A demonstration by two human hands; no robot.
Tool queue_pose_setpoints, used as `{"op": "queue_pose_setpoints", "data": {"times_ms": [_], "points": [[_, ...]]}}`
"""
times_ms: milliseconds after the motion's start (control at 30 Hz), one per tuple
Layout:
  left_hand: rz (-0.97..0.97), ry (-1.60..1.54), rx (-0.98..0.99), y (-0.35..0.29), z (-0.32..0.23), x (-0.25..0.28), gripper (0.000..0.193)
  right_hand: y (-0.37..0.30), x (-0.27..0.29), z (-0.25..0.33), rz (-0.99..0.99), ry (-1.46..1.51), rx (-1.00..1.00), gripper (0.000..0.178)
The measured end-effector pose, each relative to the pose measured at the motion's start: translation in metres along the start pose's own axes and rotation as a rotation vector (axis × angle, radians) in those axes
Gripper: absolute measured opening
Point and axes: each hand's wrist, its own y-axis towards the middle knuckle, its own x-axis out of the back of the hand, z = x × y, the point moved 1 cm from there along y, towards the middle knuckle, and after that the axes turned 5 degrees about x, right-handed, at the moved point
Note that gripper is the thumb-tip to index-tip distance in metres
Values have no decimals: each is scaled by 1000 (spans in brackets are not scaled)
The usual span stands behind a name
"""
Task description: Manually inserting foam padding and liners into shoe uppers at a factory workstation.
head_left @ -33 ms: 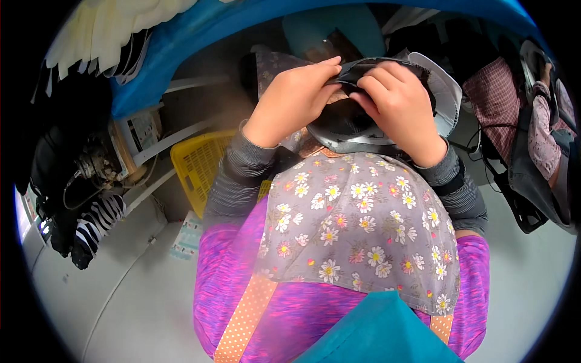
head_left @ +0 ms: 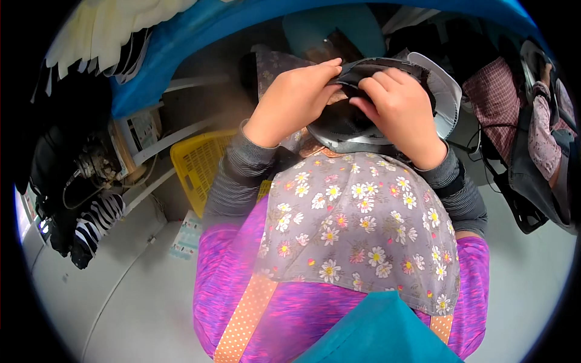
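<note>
Both my hands work at the upper edge of a dark, rounded cloth piece [head_left: 354,142], its kind not clear, held above my lap. My left hand [head_left: 293,100] pinches the dark edge between thumb and fingers. At the same edge, on the right, my right hand [head_left: 400,112] has its fingers curled with the thumb tucked underneath. Whether cloth lies between those fingertips is hidden. A white curved panel [head_left: 446,100] sticks out at the piece's right side. Below it, a grey flowered apron [head_left: 357,230] covers my front.
Blue cloth [head_left: 200,25] arches along the top, with pale strips [head_left: 106,33] at upper left. Left of me stand a yellow plastic basket [head_left: 200,160] and a motor-like machine part [head_left: 97,160]. At right, another person's sleeve [head_left: 543,136] shows beside a dark seat [head_left: 526,206].
My right hand has shifted slightly, its fingers drawing a little to the right along the edge. The left hand stays put.
</note>
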Motion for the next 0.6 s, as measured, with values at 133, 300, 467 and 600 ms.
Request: {"op": "queue_pose_setpoints", "data": {"times_ms": [133, 300, 467, 600], "points": [[106, -4, 65, 0, -4, 3, 37, -9, 0, 11, 219, 47, -163, 32], [86, -27, 98, -3, 7, 7, 36, 0, 3, -4, 308, 167, -131, 29], [65, -71, 130, -8, 13, 8, 35, -7, 8, -24, 209, 334, -39, 27], [46, -50, 113, -7, 10, 7, 34, -6, 3, -19, 223, 229, -57, 23]]}}
